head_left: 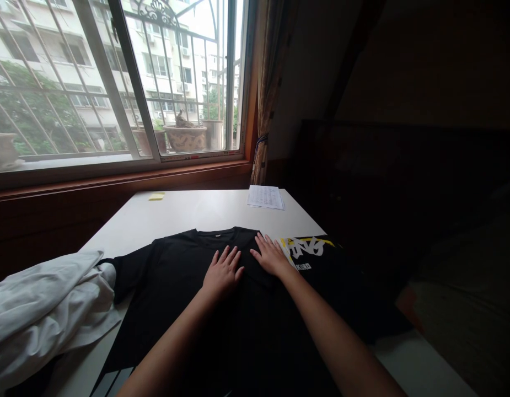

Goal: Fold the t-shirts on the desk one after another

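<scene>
Head view first: what lay under the hands?

A black T-shirt (172,281), spread on the white bench (205,207), its round collar toward the far edge and a small pale label (218,236) inside the neck. The chest looked plain and fairly smooth; pale blocks (114,383) showed at the lower left.

And the lettering?

White strokes, a yellow line and "KURO" stood out on black fabric (341,281) at the right. I couldn't tell whether it belonged to the same shirt.

How were the hands?

The left hand (224,273) rested palm down below the collar, fingers spread. The right hand (271,255) lay flat near the shoulder, fingers extended.

Anything beside the shirt?

Crumpled white cloth (52,303), by the left sleeve.
</scene>
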`<control>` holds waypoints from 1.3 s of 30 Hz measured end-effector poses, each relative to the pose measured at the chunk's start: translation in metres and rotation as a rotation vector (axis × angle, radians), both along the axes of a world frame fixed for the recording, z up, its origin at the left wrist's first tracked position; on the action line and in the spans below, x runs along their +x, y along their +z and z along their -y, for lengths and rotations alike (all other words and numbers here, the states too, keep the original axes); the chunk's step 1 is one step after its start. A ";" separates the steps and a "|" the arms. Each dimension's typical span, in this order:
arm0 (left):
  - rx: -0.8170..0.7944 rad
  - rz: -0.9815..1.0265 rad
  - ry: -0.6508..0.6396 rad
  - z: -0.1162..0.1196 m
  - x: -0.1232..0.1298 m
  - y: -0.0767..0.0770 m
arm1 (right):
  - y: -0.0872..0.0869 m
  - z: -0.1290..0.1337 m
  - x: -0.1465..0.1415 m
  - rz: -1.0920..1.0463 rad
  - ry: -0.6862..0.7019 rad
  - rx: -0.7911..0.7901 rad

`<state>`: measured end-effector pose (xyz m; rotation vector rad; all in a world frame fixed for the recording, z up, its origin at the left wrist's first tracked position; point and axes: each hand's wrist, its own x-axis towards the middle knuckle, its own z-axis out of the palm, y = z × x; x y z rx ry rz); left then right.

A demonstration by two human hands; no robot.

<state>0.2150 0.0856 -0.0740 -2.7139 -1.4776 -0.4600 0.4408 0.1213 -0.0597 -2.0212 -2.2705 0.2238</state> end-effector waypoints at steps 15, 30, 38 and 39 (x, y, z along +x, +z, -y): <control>-0.041 -0.118 -0.058 0.009 -0.053 0.004 | -0.002 0.000 0.001 0.012 0.012 0.021; -0.034 -0.137 -0.008 0.022 -0.076 0.006 | 0.000 0.036 -0.043 -0.061 0.129 0.074; -0.009 -0.109 -0.007 0.034 -0.068 0.004 | 0.004 0.046 -0.035 -0.042 0.127 0.061; -0.014 -0.111 -0.007 0.037 -0.066 0.005 | 0.004 0.048 -0.034 -0.040 0.128 0.057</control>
